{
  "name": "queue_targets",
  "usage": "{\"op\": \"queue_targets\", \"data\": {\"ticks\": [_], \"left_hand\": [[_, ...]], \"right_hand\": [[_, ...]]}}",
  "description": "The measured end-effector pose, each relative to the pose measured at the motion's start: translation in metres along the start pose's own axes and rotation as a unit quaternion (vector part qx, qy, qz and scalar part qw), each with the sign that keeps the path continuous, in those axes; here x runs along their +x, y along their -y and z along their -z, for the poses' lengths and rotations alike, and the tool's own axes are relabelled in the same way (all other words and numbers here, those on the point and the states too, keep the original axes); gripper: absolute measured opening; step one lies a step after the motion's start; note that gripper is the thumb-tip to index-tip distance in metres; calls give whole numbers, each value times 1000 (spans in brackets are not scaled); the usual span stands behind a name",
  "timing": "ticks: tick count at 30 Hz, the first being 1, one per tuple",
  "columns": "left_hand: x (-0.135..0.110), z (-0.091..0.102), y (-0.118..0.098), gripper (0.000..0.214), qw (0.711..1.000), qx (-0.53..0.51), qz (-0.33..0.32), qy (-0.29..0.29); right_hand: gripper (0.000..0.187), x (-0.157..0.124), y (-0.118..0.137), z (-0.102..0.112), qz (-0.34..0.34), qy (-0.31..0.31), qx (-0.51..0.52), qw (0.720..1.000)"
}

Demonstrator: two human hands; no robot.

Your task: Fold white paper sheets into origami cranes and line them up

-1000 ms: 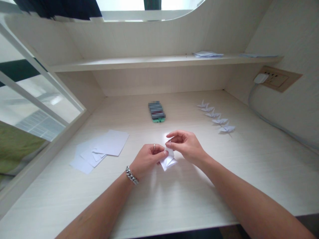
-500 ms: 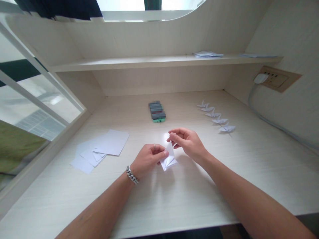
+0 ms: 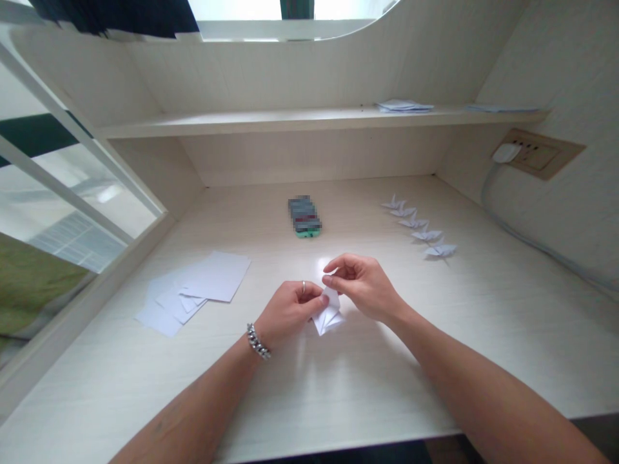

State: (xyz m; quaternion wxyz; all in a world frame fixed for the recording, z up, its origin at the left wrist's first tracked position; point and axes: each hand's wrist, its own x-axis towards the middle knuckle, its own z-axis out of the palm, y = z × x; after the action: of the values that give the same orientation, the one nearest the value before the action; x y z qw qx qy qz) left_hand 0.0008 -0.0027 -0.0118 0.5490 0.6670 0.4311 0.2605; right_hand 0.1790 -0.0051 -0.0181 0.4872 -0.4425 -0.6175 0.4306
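Between my hands is a small piece of folded white paper (image 3: 327, 319), with layered pointed flaps toward me. My left hand (image 3: 286, 314), with a ring and a chain bracelet, pinches its left side, the thumb lying on top. My right hand (image 3: 363, 287) is closed at the paper's upper tip, thumb and fingertips drawn together on it; part of that tip is hidden behind the fingers. To the right, several folded paper cranes (image 3: 439, 251) stand in a slanting row. Loose white paper sheets (image 3: 217, 277) lie overlapping on the left.
A phone-like object (image 3: 308, 233), its screen blurred out, lies on the desk (image 3: 338, 399) beyond my hands. Above runs a shelf (image 3: 265, 122) with paper stacks (image 3: 405, 106). On the right wall a plug (image 3: 507, 153) sits in a socket, its cable (image 3: 527, 241) trailing down along the wall.
My right hand has come slightly down and toward me, its fingers closing at the paper's upper tip, which now looks bent. The left hand has barely moved and keeps its hold.
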Motion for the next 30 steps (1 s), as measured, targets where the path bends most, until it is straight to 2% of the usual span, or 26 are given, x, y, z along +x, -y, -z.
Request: {"op": "queue_targets", "data": {"ticks": [5,11,15,19,24,27,30], "left_hand": [[-1,-1,-1,22,1000,-15,6,-4],[-1,-1,2,22,1000,-24,8,-13],[0,0,2,24,1000,-17,3,-5],[0,-2,0,24,1000,11,-7,1],[0,-3,-1,23,997,-4,-32,-77],[2,-1,-1,23,989,-23,-33,-144],[2,-1,-1,28,982,-55,-27,-181]], "right_hand": [[19,0,2,-3,-9,-1,15,1000],[35,6,1,3,-49,-20,75,996],[33,3,0,3,-12,35,1,999],[22,1,1,0,-10,22,-9,1000],[34,5,1,0,-44,6,30,999],[35,4,0,-2,-83,44,47,994],[34,3,-2,-8,-108,85,95,986]]}}
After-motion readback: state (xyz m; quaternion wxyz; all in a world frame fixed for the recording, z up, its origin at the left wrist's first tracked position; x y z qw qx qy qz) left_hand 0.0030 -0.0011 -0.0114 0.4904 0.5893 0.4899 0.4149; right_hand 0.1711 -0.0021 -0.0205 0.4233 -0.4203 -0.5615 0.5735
